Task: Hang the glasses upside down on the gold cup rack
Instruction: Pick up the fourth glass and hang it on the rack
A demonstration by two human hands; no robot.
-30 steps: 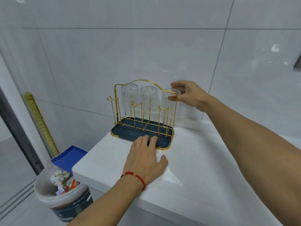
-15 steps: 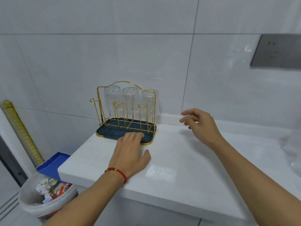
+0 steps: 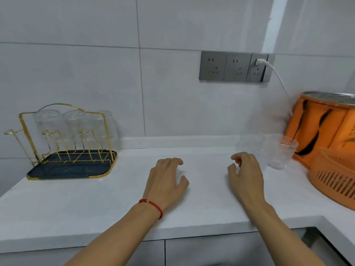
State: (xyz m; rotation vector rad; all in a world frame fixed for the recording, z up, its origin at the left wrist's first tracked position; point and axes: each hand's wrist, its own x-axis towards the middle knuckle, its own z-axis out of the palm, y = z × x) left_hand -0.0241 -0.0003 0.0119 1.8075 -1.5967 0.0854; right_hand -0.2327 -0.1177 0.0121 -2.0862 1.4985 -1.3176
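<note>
The gold cup rack (image 3: 22,120) with its dark blue tray stands at the left of the white counter. Three clear ribbed glasses (image 3: 74,125) hang upside down on its back pegs. The front pegs are bare. Two clear glasses stand upright on the counter at the right: one blurred (image 3: 251,148) just beyond my right hand, the other (image 3: 282,154) beside the orange bag. My left hand (image 3: 167,179) rests on the counter, holding nothing. My right hand (image 3: 245,173) hovers with its fingers curled and apart, a little short of the nearer glass.
An orange bag (image 3: 322,127) and an orange slotted basket (image 3: 338,179) sit at the right edge. Grey wall sockets (image 3: 233,67) carry a white plug and cable. A sink edge (image 3: 326,240) shows at the lower right. The counter (image 3: 96,204) has a front edge below my forearms.
My right hand let go of the third hung glass and swept right toward the standing glasses. My left hand left the rack's tray and moved right. The view turned right.
</note>
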